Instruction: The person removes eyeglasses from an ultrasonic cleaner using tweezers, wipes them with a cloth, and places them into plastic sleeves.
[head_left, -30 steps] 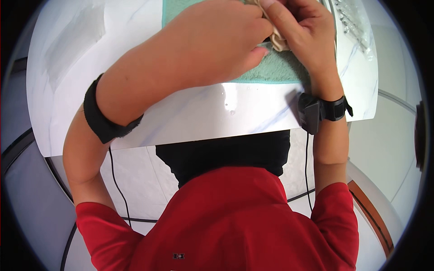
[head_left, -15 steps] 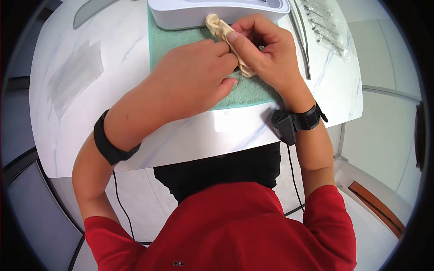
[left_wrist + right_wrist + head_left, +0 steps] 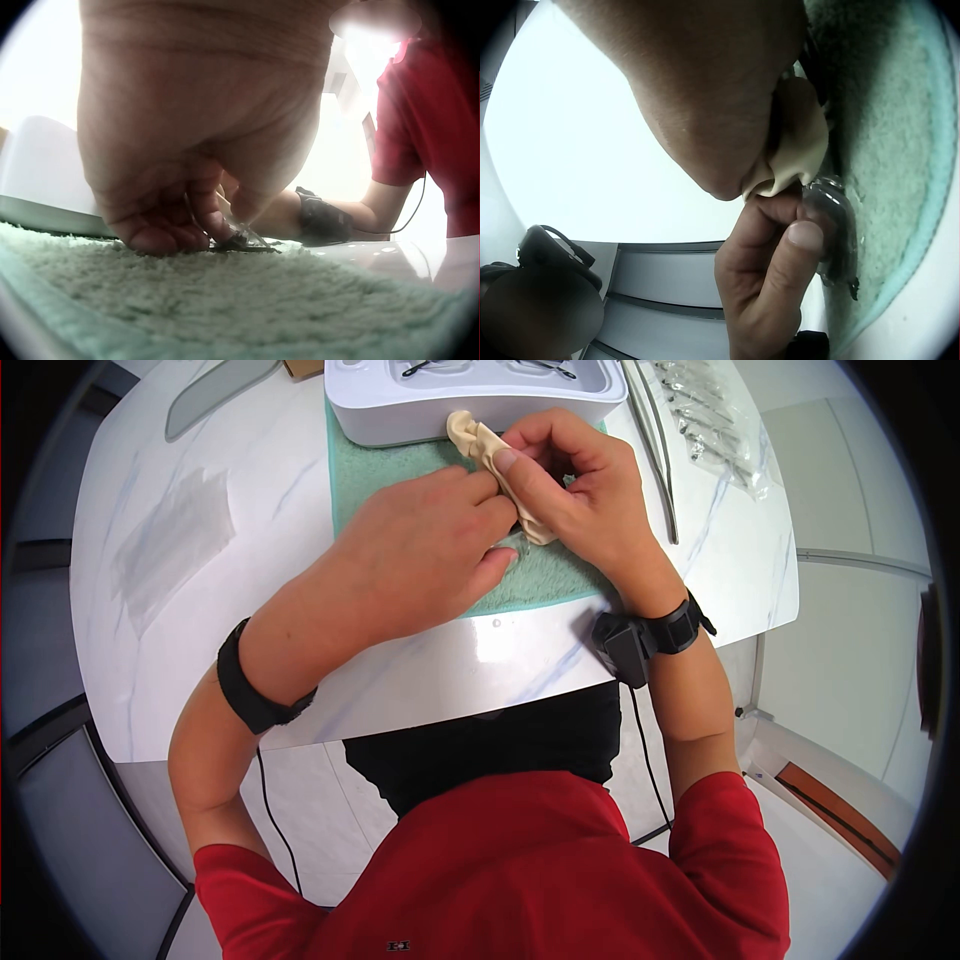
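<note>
In the head view the right hand [image 3: 590, 495] pinches a crumpled beige cloth [image 3: 480, 442] between thumb and fingers. Against the cloth's left side, the left hand [image 3: 415, 555] has its fingers curled, mostly hiding what it holds. The right wrist view shows the left hand [image 3: 769, 277] gripping a clear, glossy lens-like piece [image 3: 842, 225] with a small dark end, beside the cloth [image 3: 802, 154]. Low over the green towel [image 3: 225, 300] in the left wrist view, the left hand [image 3: 195, 112] holds this piece, with dark parts under its fingertips.
A white device [image 3: 400, 422] with thin-framed glasses [image 3: 540, 370] in its basin stands on the towel's far part. Left lie a grey case [image 3: 215, 400] and a translucent sheet [image 3: 175, 545]; right, metal tweezers [image 3: 655, 460] and bagged small tools [image 3: 710, 430].
The head view has shifted, bringing the white device and its basin into sight. Both hands keep nearly the same hold at the cloth and sit lower in the picture than one second ago.
</note>
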`<state>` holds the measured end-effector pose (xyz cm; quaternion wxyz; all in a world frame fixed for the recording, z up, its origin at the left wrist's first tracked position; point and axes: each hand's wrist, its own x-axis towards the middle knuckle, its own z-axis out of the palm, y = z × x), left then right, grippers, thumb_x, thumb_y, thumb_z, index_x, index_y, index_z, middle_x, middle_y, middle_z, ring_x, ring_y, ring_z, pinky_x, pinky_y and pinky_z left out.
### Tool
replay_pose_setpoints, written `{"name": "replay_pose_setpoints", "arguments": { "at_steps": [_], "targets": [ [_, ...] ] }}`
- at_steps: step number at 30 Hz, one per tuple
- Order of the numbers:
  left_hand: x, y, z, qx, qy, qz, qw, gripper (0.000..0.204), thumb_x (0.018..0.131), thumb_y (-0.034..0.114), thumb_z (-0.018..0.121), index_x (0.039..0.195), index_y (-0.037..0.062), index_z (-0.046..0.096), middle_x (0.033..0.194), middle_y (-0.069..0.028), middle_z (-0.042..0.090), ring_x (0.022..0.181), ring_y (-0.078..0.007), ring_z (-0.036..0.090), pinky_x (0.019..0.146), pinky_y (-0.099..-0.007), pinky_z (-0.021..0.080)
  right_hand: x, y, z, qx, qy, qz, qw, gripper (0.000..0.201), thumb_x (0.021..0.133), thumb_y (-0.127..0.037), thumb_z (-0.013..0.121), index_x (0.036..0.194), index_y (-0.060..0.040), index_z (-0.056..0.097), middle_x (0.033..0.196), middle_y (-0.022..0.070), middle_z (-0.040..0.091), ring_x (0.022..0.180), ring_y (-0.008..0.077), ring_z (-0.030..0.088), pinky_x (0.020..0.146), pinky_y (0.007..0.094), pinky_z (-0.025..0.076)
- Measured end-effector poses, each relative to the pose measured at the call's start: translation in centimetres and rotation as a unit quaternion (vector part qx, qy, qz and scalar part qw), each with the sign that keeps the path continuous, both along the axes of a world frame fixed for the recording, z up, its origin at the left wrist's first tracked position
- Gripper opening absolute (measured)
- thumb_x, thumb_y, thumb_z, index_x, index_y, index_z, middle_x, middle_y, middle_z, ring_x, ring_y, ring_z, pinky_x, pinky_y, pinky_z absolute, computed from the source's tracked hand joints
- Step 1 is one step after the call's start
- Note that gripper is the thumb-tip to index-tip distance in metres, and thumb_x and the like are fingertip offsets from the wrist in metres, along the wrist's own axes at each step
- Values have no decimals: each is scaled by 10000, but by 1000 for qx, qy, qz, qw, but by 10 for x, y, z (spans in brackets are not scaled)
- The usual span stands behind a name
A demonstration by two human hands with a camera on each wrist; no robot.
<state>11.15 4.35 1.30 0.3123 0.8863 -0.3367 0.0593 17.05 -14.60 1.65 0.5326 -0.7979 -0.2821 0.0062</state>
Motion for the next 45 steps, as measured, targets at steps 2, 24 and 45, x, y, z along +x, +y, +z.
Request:
{"name": "replay_pose_setpoints", "arguments": {
  "at_steps": [2,24,45],
  "targets": [
    [-1,1,-1,-4,-5,-1,1000,167,896,156,672,872,24,572,921,-121,582,875,-322,594,746,-435,491,0,1,-1,0,-16,2,1000,174,907,-177,744,939,-10,705,716,13,668,638,57,593,583,216,485],
    [0,1,-2,-2,-9,0,1000,167,892,157,665,863,30,561,933,-110,575,895,-316,584,759,-436,481,-1,1,1,-8,0,-2,1000,172,911,-175,748,933,-10,703,707,4,659,631,54,580,578,214,474],
    [0,2,-4,-14,-26,-2,1000,172,882,150,684,853,32,561,899,-113,565,856,-319,583,734,-432,482,1,-2,-5,-18,28,9,999,118,958,-136,719,990,-27,686,795,-33,667,697,6,564,595,176,431]
  ]
}}
